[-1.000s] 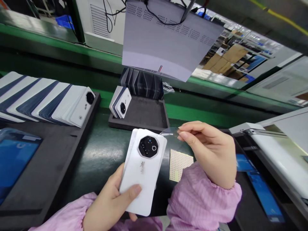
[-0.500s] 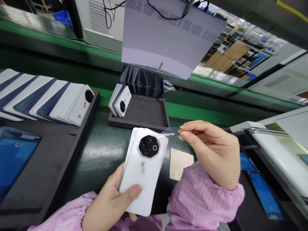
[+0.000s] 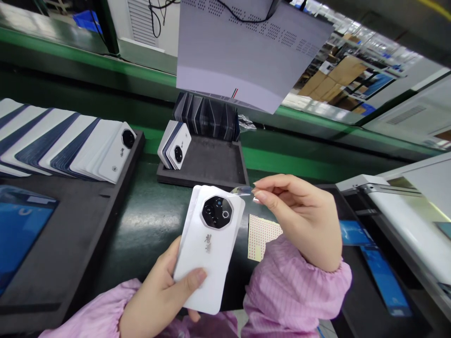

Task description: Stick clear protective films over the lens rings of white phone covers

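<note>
White phone back covers (image 3: 200, 286), several fanned together, are gripped in my left hand (image 3: 169, 286), thumb across the front one. The top cover has a dark octagonal camera window (image 3: 217, 212) and silver lettering below it. Between the thumb and fingers of my right hand (image 3: 299, 211) is a clear film (image 3: 241, 190), pinched at its outer end. Its other end reaches over the upper right edge of the camera window; whether it sticks there I cannot tell.
A dark tray (image 3: 200, 176) at the back holds white covers (image 3: 174, 145) and dark panels (image 3: 206, 115). More white covers (image 3: 102, 150) stand in the left tray (image 3: 81, 220). A dotted sticker sheet (image 3: 259, 234) lies beside my right sleeve. Blue-filmed panels (image 3: 385, 281) lie on the right.
My right hand has moved left and slightly toward the camera window, bringing the clear film over its upper edge. My left hand keeps its hold on the covers, almost unmoved.
</note>
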